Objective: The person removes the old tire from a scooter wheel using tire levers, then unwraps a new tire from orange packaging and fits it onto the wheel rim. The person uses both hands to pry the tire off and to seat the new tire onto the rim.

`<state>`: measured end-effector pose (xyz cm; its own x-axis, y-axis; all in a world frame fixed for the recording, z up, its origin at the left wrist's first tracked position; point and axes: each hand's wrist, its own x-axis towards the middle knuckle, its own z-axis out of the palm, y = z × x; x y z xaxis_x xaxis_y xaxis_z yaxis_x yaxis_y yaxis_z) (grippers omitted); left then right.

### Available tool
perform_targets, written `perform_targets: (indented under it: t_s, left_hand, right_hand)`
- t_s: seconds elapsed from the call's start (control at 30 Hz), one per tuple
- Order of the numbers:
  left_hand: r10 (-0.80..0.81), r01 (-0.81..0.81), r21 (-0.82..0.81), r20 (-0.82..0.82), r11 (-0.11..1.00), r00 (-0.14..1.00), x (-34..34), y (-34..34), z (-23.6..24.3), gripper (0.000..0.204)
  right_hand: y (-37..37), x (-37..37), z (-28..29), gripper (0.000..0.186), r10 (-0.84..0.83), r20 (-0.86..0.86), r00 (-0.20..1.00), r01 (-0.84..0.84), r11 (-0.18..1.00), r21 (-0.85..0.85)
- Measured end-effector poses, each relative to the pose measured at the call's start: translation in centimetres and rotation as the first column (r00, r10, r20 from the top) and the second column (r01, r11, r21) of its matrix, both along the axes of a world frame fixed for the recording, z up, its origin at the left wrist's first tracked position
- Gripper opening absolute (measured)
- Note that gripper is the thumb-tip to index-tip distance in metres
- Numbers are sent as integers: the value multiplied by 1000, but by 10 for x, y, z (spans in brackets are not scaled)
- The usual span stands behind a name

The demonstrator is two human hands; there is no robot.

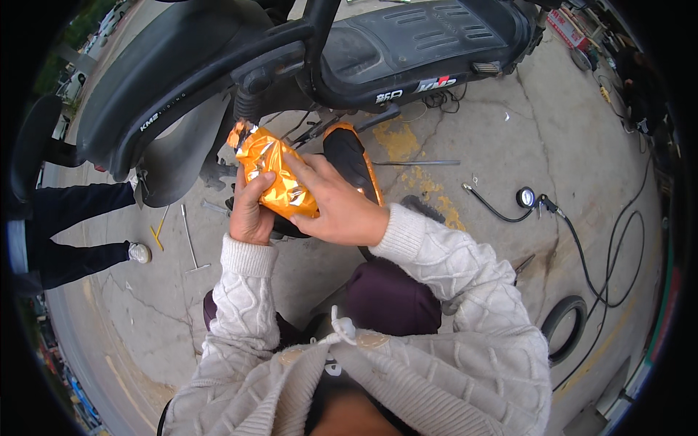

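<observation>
A crinkled, shiny orange foil packet [267, 156] is between my two hands, below the body of a black electric scooter [211, 65]. My left hand [251, 211] grips its lower left side, with the thumb pressed on the foil. Over the packet's right side lies my right hand [345, 207], its fingers resting along the foil and the thumb at the lower edge. The packet's upper end is crumpled and looks torn, with something dark showing there; its contents are otherwise hidden. Just beyond my right hand is a black curved thing with orange edges [349, 156].
A T-shaped metal wrench [190, 240] and a yellow tool [158, 227] lie on the concrete at left, near another person's dark-trousered legs [80, 211]. To the right are a metal rod [418, 163], a pressure gauge [525, 197] with a black hose [578, 251], and a loose tyre [579, 327].
</observation>
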<state>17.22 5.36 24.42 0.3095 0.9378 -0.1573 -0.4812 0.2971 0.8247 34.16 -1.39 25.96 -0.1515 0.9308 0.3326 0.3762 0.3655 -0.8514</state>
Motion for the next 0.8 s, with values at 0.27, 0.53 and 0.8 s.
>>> perform_targets:
  t_s: [0.27,0.53,0.8]
  left_hand:
    - [-147,62,-193,-464,979,873,40,-47,-140,66]
    - [-65,101,-505,88,857,994,85,-54,-186,42]
    - [-162,194,-600,107,776,981,88,-22,-200,46]
  right_hand:
    - [-16,86,-111,45,-542,-169,823,285,652,-702]
    - [-40,87,-228,64,134,-392,910,-332,801,-499]
    - [-22,94,-218,64,-518,-466,717,-99,586,-804]
